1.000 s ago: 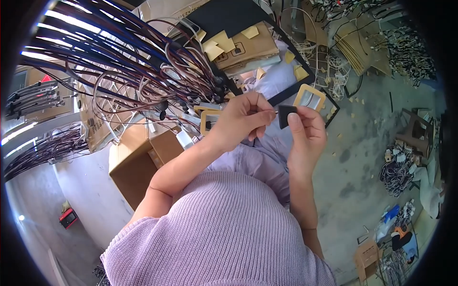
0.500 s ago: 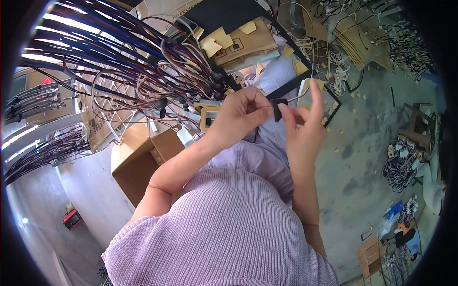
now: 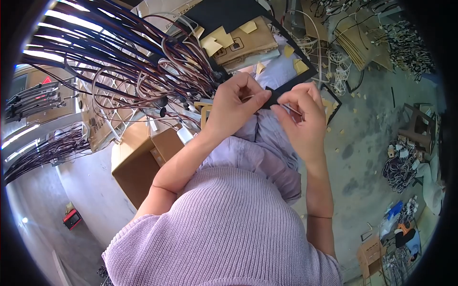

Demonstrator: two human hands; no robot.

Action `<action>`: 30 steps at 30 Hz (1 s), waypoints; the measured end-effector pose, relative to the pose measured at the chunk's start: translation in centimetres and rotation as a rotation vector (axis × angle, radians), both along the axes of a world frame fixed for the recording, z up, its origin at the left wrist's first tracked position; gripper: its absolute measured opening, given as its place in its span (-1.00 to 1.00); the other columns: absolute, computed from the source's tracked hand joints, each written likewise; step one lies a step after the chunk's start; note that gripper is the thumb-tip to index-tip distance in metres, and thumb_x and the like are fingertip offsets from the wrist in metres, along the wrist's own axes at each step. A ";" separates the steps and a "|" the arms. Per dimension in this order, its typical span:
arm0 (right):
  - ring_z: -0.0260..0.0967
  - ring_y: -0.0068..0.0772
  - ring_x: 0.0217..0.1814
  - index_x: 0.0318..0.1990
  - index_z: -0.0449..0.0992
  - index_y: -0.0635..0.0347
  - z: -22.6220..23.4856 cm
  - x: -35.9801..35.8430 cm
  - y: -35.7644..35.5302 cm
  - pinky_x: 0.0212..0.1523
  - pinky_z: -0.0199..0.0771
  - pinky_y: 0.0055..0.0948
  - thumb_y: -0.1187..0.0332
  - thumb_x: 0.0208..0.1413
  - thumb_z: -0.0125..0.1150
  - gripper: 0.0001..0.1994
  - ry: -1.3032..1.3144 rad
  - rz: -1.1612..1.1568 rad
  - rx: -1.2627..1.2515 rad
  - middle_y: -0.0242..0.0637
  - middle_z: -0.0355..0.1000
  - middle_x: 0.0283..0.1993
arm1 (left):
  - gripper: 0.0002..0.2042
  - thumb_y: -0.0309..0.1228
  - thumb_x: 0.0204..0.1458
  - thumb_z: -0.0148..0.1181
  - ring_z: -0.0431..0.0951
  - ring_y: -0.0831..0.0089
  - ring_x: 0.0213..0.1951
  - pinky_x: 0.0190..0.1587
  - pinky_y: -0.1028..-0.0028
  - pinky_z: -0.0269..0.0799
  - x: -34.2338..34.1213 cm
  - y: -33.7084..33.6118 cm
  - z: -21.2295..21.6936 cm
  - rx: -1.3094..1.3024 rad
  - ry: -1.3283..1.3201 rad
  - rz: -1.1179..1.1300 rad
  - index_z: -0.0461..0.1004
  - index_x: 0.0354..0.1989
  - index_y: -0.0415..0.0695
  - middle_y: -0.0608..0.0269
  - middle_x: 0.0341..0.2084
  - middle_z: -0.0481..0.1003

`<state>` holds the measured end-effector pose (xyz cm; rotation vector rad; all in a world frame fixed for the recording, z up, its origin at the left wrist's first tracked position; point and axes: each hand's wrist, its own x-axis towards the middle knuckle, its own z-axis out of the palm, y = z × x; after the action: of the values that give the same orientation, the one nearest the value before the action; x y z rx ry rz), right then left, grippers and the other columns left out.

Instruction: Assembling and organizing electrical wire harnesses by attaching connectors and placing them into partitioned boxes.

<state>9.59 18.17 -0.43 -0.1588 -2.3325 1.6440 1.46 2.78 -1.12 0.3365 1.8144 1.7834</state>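
Both hands have drawn closer together since the earlier frames, and the tan square frame that showed beyond the right fingers a second ago is now mostly hidden behind them.

Head view: the left hand (image 3: 234,108) has its fingers curled and its thumb pressed against the end of a flat black strip (image 3: 275,97), a thin matte piece that runs up and right between the two hands, above the person's lap. The right hand (image 3: 301,117) pinches a thin pale wire (image 3: 292,109) between thumb and forefinger, just beside the strip's lower edge; the other fingers are bent loosely. Below the hands lies lilac cloth (image 3: 267,143), smooth and folded, and a ribbed knit lilac sweater (image 3: 224,229) fills the lower middle.

Left of the hands, a dense bundle of dark red and blue cables (image 3: 119,62) fans out in long glossy loops. An open brown cardboard box (image 3: 143,162) stands under it on the grey concrete floor (image 3: 367,143). Beyond the hands, flat tan cardboard sheets (image 3: 245,40) lie on a black board, with small tan scraps scattered on the floor
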 end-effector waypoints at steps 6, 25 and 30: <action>0.25 -0.78 -0.41 -0.35 0.51 0.31 -0.4 0.1 0.0 -0.45 0.24 -0.77 0.69 -0.12 0.30 -0.83 -0.001 -0.128 -0.230 -0.44 0.24 -0.31 | -0.74 -0.64 -0.04 0.22 0.19 0.74 -0.45 -0.41 0.71 0.16 0.5 0.3 1.0 0.113 0.099 -0.012 0.33 -0.21 -0.14 0.44 -0.46 0.22; 0.29 -0.45 -0.48 -0.18 0.56 0.18 -0.1 0.0 -0.3 -0.51 0.27 -0.47 0.51 -0.13 0.35 -0.73 0.065 -0.089 0.302 -0.31 0.27 -0.37 | -0.75 -0.63 -0.11 0.26 0.35 0.66 -0.46 -0.46 0.67 0.22 0.8 0.0 1.8 -0.213 0.520 -0.046 0.53 -0.21 -0.18 0.35 -0.44 0.34; 0.35 -0.35 -0.42 -0.23 0.46 0.25 3.1 2.3 -0.9 -0.46 0.34 -0.42 0.51 -0.04 0.25 -0.81 0.073 0.067 0.140 -0.28 0.28 -0.33 | -0.30 0.00 0.04 0.07 0.32 0.32 0.09 0.11 0.37 0.23 -1.5 -2.2 0.7 0.469 -0.542 -0.242 0.09 0.24 -0.22 0.01 0.07 0.29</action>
<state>11.92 17.26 2.66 0.0079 -2.4112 1.4827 -0.08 0.54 -0.44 0.2083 0.9403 1.8780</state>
